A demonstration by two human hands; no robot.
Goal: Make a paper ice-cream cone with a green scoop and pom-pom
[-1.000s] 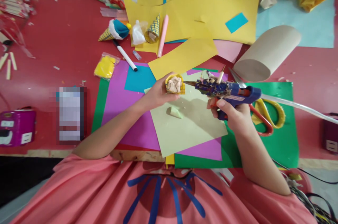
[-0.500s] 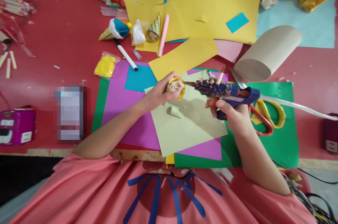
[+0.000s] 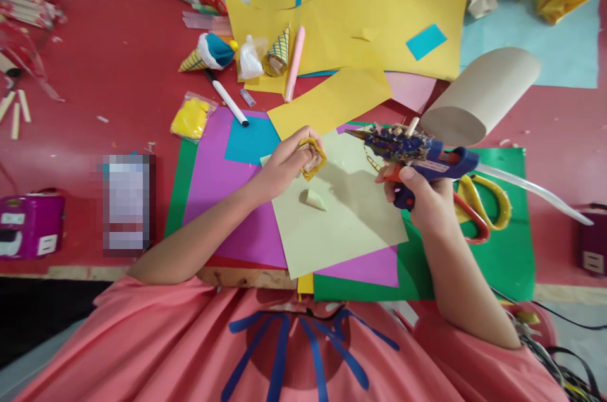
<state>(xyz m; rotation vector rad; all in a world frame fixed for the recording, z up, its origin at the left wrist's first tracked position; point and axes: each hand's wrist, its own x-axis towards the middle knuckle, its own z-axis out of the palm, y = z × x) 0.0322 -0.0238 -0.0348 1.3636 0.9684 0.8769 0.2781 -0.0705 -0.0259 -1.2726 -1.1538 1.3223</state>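
My left hand (image 3: 283,165) is closed round a small yellow paper cone (image 3: 316,164), its open mouth towards me and crumpled pale paper inside. A blue hot glue gun (image 3: 417,152) is in my right hand (image 3: 429,200), fingers wrapped round the handle. Its nozzle points left, apart from the cone, and a clear glue stick sticks out of its back. Between and below the hands lies a pale green sheet (image 3: 346,225) with a small rolled piece of pale green paper (image 3: 315,198) on it.
Scissors (image 3: 478,212) with red and yellow handles lie on green card (image 3: 502,269) at right, near a cardboard tube (image 3: 484,95). Beyond are a finished-looking paper ice-cream cone (image 3: 208,53), a striped cone (image 3: 279,51), a marker (image 3: 227,98) and a yellow clay packet (image 3: 192,117). A blurred phone (image 3: 127,203) lies left.
The glue gun has moved right, its nozzle drawing away from the paper cone. My left hand has tilted the cone slightly and still holds it.
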